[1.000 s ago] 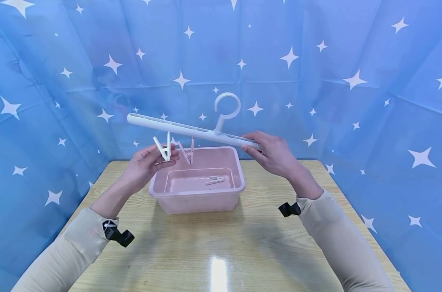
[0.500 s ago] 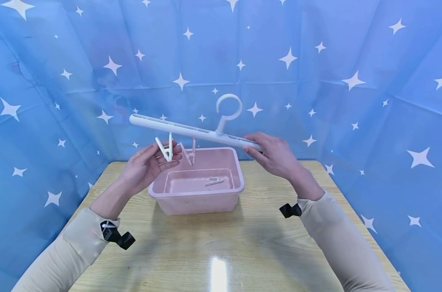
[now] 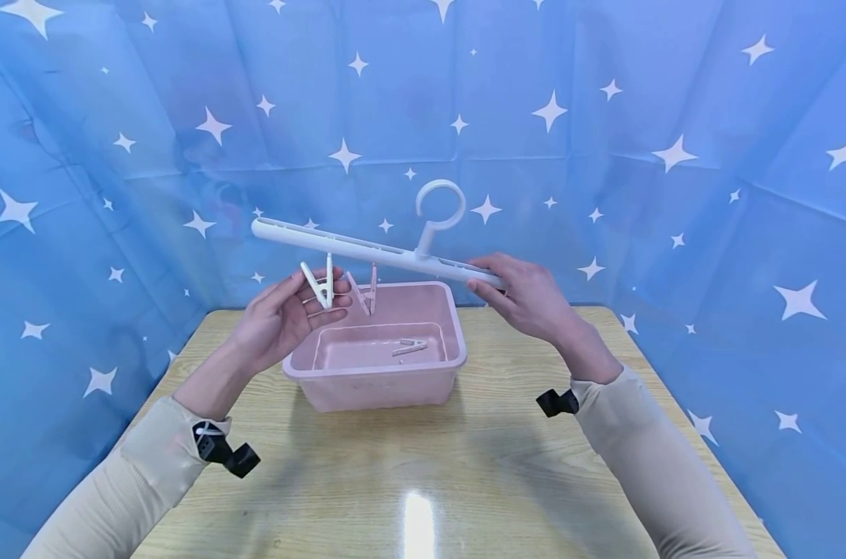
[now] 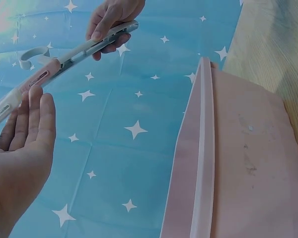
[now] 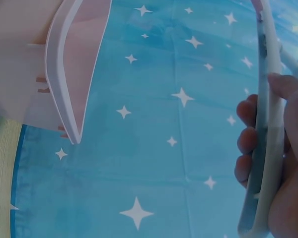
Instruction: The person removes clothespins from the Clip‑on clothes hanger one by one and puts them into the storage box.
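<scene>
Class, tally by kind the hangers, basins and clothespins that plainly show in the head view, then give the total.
Hanger: 1
Basin: 1
Clothespins: 3
Total: 5

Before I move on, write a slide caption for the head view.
Right hand grips a tilted white hanger; left hand at the white clip beneath it; pink bin on the table.
</scene>
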The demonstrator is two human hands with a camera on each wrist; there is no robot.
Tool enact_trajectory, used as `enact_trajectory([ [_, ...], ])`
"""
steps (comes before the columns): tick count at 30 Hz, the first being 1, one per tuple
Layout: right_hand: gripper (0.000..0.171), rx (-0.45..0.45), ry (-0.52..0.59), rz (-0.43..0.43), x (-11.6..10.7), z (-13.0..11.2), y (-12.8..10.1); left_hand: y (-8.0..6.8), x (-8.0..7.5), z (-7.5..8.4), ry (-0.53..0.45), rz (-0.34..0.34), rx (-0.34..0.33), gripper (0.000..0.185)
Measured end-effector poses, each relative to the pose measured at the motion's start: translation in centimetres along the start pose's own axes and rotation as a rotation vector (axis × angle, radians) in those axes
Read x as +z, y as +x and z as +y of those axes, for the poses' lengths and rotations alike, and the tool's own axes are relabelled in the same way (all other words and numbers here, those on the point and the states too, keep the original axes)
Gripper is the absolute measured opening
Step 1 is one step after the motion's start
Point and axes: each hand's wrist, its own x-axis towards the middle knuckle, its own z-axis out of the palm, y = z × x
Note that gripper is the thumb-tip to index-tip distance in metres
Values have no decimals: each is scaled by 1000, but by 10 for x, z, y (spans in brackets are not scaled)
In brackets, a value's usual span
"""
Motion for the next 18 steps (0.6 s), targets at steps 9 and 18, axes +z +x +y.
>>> enact_trajectory([
  [9,36,2,-6,0,-1,0,0,1,2,1,-9,-3,-10,47],
  [18,36,6,0,-8,0,1,0,1,2,2,21,14,-27,47],
])
